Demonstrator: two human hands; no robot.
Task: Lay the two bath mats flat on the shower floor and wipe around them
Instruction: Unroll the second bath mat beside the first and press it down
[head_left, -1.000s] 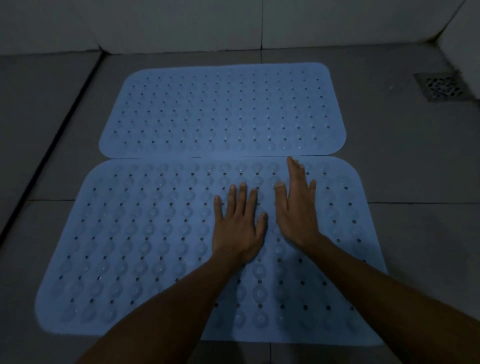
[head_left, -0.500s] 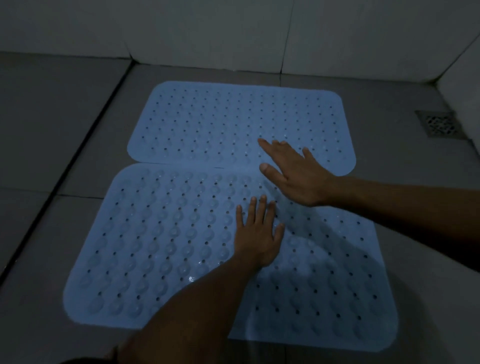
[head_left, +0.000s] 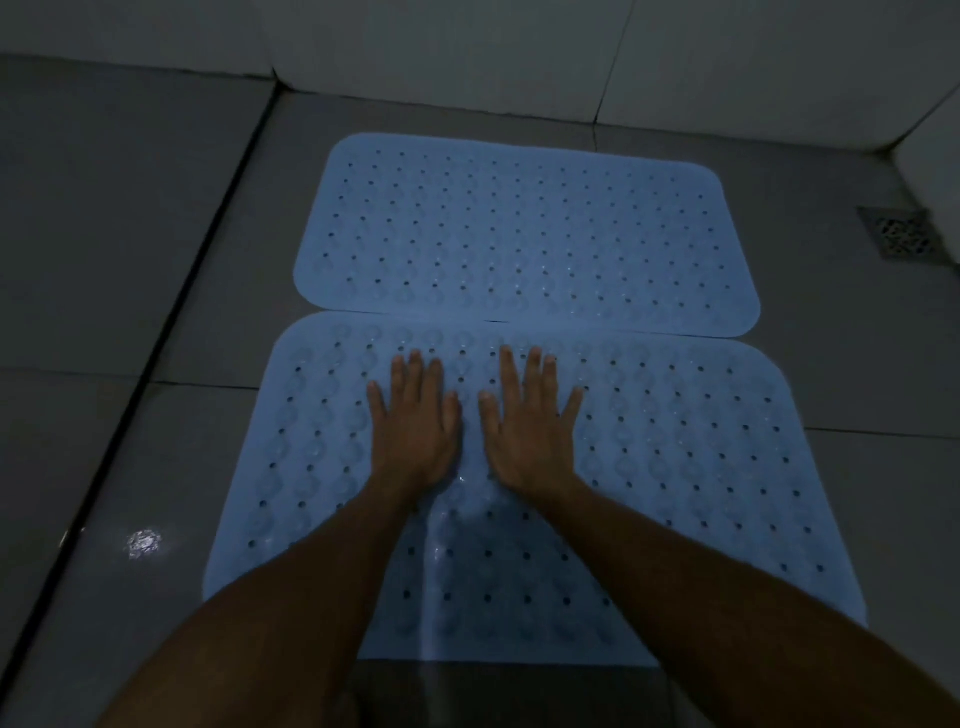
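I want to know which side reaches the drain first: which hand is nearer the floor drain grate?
Right. The right hand lies flat on the near mat, on the floor drain grate's side; the left hand lies beside it, farther from the grate.

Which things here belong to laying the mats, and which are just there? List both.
Part of the job:
near mat
far mat
left hand, flat on the near mat
right hand, flat on the near mat
floor

Just there:
drain, to the right of the far mat
wall
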